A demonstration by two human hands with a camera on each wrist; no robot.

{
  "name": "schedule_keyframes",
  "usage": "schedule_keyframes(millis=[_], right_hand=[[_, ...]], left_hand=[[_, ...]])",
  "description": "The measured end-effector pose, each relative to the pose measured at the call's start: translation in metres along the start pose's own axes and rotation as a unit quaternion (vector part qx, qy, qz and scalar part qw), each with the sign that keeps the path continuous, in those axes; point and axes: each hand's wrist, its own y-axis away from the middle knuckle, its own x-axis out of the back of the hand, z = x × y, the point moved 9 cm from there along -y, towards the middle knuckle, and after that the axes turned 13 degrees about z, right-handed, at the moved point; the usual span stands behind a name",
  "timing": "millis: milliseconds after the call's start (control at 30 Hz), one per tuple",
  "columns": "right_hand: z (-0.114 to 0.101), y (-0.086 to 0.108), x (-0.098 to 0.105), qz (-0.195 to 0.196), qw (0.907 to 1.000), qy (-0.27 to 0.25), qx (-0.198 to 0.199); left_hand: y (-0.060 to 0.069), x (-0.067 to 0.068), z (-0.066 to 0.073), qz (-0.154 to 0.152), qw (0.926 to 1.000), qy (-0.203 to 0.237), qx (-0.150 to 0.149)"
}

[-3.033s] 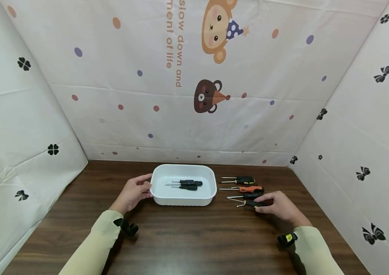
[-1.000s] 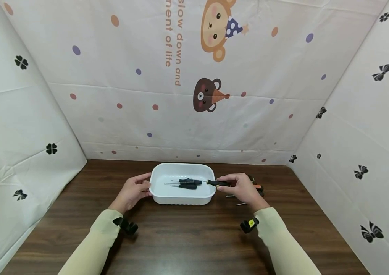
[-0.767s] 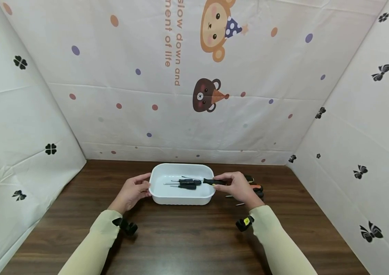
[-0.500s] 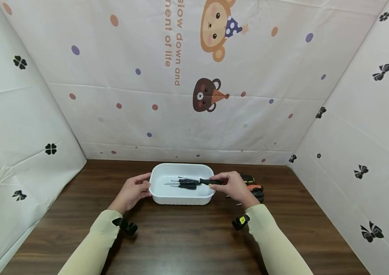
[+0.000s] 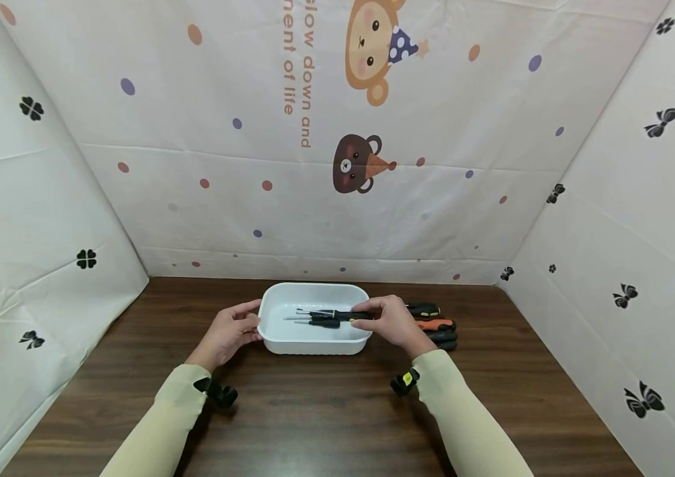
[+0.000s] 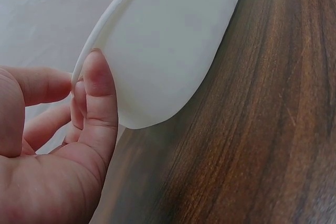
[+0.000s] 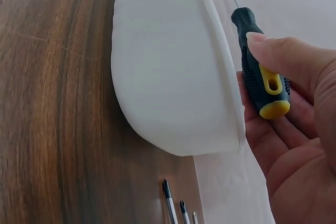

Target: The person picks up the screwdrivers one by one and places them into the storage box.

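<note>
My left hand [image 5: 226, 334] pinches the left rim of a white plastic tray [image 5: 316, 346]; in the left wrist view, the thumb lies against its outer wall. My right hand [image 5: 393, 324] holds a screwdriver [image 7: 252, 80] with a black and yellow handle, over the tray's right end. Its shaft points left into the tray, above smaller black screwdrivers [image 5: 325, 323] lying on the tray floor. In the head view the held handle is partly hidden by my fingers, and whether its tip touches the others I cannot tell.
Right of the tray, several screwdrivers lie on the brown wooden table [image 5: 313, 411]: an orange-handled screwdriver [image 5: 436, 324], a black-and-yellow one [image 5: 423, 309] behind it, and black handles [image 5: 443, 339] in front. Printed white cloth [image 5: 224, 199] walls the back and sides.
My right hand has picked up a screwdriver from the group on the right, then carried it left over the tray and lowered it. My left hand has stayed on the tray's rim.
</note>
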Motion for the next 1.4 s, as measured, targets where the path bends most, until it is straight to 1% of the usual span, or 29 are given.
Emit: schedule_keyframes(millis=[67,200,433,567,667,767,1000,1133,1367,1400], right_hand=[[-0.001,-0.002,-0.003,0.000,1.0000,0.006,0.001],[-0.005,-0.004,-0.007,0.001,0.9998,0.017,0.006],[-0.007,-0.007,-0.015,-0.013,0.9997,0.021,0.006],[-0.011,-0.009,-0.021,-0.022,0.9992,0.029,0.016],[-0.014,-0.011,-0.026,-0.027,0.9986,0.039,0.023],[-0.018,-0.013,-0.032,-0.036,0.9978,0.049,0.026],[-0.024,-0.017,-0.044,-0.059,0.9935,0.087,0.043],[-0.022,-0.020,-0.048,-0.067,0.9922,0.099,0.035],[-0.023,-0.024,-0.054,-0.073,0.9908,0.110,0.029],[-0.022,-0.025,-0.055,-0.073,0.9906,0.112,0.026]], left_hand=[[0.000,-0.001,0.001,-0.004,1.0000,0.000,-0.001],[-0.001,-0.001,0.000,-0.001,1.0000,0.004,0.001],[0.001,-0.002,0.002,-0.010,0.9999,0.004,-0.005],[0.000,0.000,0.001,-0.003,1.0000,0.005,-0.002],[0.000,-0.001,0.001,-0.008,0.9999,0.005,-0.005],[-0.001,-0.001,0.001,-0.006,0.9999,0.008,-0.004],[0.001,0.000,0.002,-0.006,1.0000,0.001,-0.006],[0.001,-0.001,0.002,-0.004,1.0000,0.002,-0.004],[0.002,-0.003,0.004,-0.011,0.9999,0.006,-0.007],[0.002,-0.002,0.003,-0.008,0.9999,0.007,-0.005]])
